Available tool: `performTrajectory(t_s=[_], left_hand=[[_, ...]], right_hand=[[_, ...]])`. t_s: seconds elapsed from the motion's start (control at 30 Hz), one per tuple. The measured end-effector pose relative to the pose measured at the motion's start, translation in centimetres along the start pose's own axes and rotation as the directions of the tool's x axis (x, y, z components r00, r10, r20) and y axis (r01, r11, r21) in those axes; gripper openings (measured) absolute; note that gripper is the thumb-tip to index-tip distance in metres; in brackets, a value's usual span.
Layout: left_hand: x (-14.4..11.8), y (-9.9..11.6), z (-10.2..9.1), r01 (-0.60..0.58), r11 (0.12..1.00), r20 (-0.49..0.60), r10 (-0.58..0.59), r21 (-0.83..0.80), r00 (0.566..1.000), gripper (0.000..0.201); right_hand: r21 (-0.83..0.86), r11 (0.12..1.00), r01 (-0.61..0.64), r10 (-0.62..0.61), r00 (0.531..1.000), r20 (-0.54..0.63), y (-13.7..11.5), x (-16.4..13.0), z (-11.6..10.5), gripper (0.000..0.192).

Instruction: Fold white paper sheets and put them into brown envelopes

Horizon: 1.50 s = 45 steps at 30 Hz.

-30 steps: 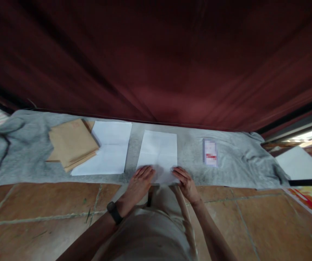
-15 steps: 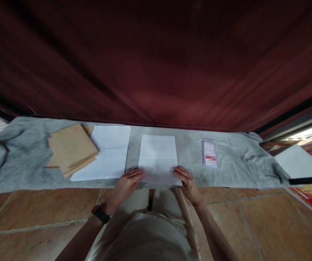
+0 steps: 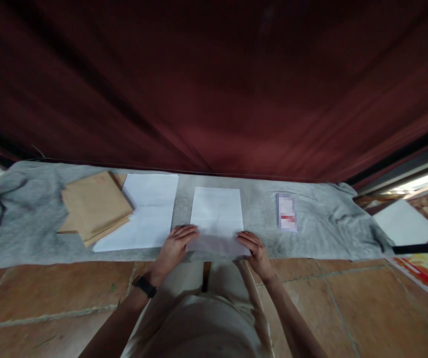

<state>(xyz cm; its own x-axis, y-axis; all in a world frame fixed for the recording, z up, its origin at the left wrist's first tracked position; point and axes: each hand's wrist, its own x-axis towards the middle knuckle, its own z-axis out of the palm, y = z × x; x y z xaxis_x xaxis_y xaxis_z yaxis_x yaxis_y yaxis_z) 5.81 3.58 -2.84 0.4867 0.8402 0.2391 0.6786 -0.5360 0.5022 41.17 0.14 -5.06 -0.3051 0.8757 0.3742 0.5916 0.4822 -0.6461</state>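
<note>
Both hands point(image 3: 178, 242) point(image 3: 256, 252) touch a white sheet point(image 3: 217, 211) on grey cloth point(image 3: 322, 219).

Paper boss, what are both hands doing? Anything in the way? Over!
Left hand at left edge of middle white sheet, right hand at right edge. Sheet resting on grey cloth. Brown paper stack off left, not blocking.

Left hand point(image 3: 177, 242) and right hand point(image 3: 254, 249) apart, palms down, fingers point(image 3: 187, 231) inward.
</note>
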Motion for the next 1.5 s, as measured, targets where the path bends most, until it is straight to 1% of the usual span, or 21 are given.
performTrajectory(t_s=[0.1, 0.2, 0.33, 0.4, 0.47, 0.6, 0.73, 0.83, 0.87, 0.9, 0.93, 0.97, 1.03, 1.07, 1.1, 1.17, 1.27, 1.37, 1.43, 1.47, 1.5], left_hand=[[0.1, -0.3, -0.2, 0.041, 0.998, -0.024, -0.042, -0.051, 0.999, 0.055], [0.6, -0.4, -0.4, 0.109, 0.984, -0.096, -0.123, -0.142, 0.988, 0.046], [1.9, 0.2, -0.8, 0.190, 0.945, -0.171, -0.240, -0.266, 0.956, 0.029], [2.8, 0.6, -1.1, 0.238, 0.912, -0.193, -0.314, -0.334, 0.930, 0.021], [3.7, 1.0, -1.5, 0.299, 0.868, -0.196, -0.398, -0.397, 0.896, 0.022], [5.2, 1.1, -1.8, 0.424, 0.767, -0.154, -0.550, -0.481, 0.821, 0.027], [6.3, 0.8, -1.6, 0.433, 0.703, -0.134, -0.596, -0.564, 0.792, 0.028], [6.6, 0.8, -1.4, 0.434, 0.659, -0.134, -0.629, -0.614, 0.765, 0.026], [6.5, 0.9, -1.4, 0.433, 0.651, -0.128, -0.631, -0.624, 0.765, 0.025], [6.3, 0.9, -1.5, 0.422, 0.654, -0.122, -0.618, -0.628, 0.776, 0.026], [5.9, 0.9, -1.6, 0.399, 0.672, -0.118, -0.586, -0.624, 0.802, 0.026], [5.5, 0.9, -1.7, 0.360, 0.705, -0.118, -0.531, -0.612, 0.839, 0.026], [4.3, 0.7, -1.9, 0.257, 0.785, -0.112, -0.381, -0.564, 0.918, 0.022], [3.6, 0.6, -2.0, 0.211, 0.819, -0.109, -0.315, -0.534, 0.943, 0.019], [3.1, 0.5, -2.0, 0.179, 0.845, -0.110, -0.268, -0.504, 0.957, 0.019], [2.4, 0.7, -2.3, 0.153, 0.883, -0.141, -0.237, -0.444, 0.961, 0.022], [2.9, 2.4, -3.7, 0.154, 0.912, -0.250, -0.262, -0.381, 0.932, 0.021], [5.3, 5.4, -7.2, 0.215, 0.877, -0.374, -0.390, -0.430, 0.842, 0.020], [7.3, 7.4, -10.3, 0.184, 0.854, -0.457, -0.429, -0.487, 0.779, 0.022], [8.2, 8.3, -11.7, 0.134, 0.837, -0.506, -0.440, -0.531, 0.742, 0.023], [9.0, 9.0, -13.0, 0.083, 0.816, -0.531, -0.445, -0.572, 0.721, 0.026]], right_hand=[[0.052, 0.998, -0.043, 0.043, 0.999, 0.001, -0.1, 0.2, -0.4, 0.056], [0.098, 0.990, -0.099, 0.102, 0.994, -0.026, -0.2, 0.9, -0.7, 0.045], [0.135, 0.969, -0.207, 0.217, 0.974, -0.071, -0.3, 2.6, -0.8, 0.030], [0.171, 0.952, -0.255, 0.272, 0.959, -0.084, -0.3, 3.7, -0.9, 0.027], [0.208, 0.936, -0.283, 0.308, 0.946, -0.101, -0.2, 4.6, -0.9, 0.027], [0.246, 0.914, -0.322, 0.366, 0.917, -0.159, 0.2, 6.2, -0.6, 0.029], [0.262, 0.901, -0.345, 0.400, 0.896, -0.193, 0.6, 7.4, -0.1, 0.035], [0.286, 0.894, -0.345, 0.405, 0.895, -0.186, 0.5, 7.9, 0.1, 0.033], [0.296, 0.895, -0.333, 0.394, 0.902, -0.177, 0.4, 7.8, 0.0, 0.031], [0.305, 0.899, -0.313, 0.373, 0.913, -0.166, 0.4, 7.7, -0.1, 0.029], [0.313, 0.905, -0.287, 0.346, 0.926, -0.153, 0.3, 7.5, -0.2, 0.028], [0.321, 0.912, -0.254, 0.310, 0.941, -0.136, 0.3, 7.2, -0.4, 0.025], [0.330, 0.924, -0.194, 0.238, 0.966, -0.100, 0.3, 6.3, -0.8, 0.020], [0.330, 0.926, -0.182, 0.221, 0.972, -0.085, 0.3, 5.8, -1.0, 0.018], [0.329, 0.926, -0.186, 0.220, 0.973, -0.071, 0.2, 5.3, -1.1, 0.017], [0.322, 0.921, -0.219, 0.250, 0.966, -0.060, -0.3, 4.5, -1.6, 0.021], [0.296, 0.915, -0.274, 0.325, 0.935, -0.139, -2.2, 5.0, -3.0, 0.021], [0.300, 0.910, -0.285, 0.379, 0.867, -0.323, -5.0, 7.6, -6.0, 0.020], [0.353, 0.907, -0.228, 0.374, 0.821, -0.431, -7.0, 10.0, -8.5, 0.021], [0.391, 0.903, -0.175, 0.361, 0.804, -0.473, -7.8, 11.3, -9.7, 0.023], [0.423, 0.898, -0.125, 0.348, 0.788, -0.507, -8.4, 12.5, -10.7, 0.024]])
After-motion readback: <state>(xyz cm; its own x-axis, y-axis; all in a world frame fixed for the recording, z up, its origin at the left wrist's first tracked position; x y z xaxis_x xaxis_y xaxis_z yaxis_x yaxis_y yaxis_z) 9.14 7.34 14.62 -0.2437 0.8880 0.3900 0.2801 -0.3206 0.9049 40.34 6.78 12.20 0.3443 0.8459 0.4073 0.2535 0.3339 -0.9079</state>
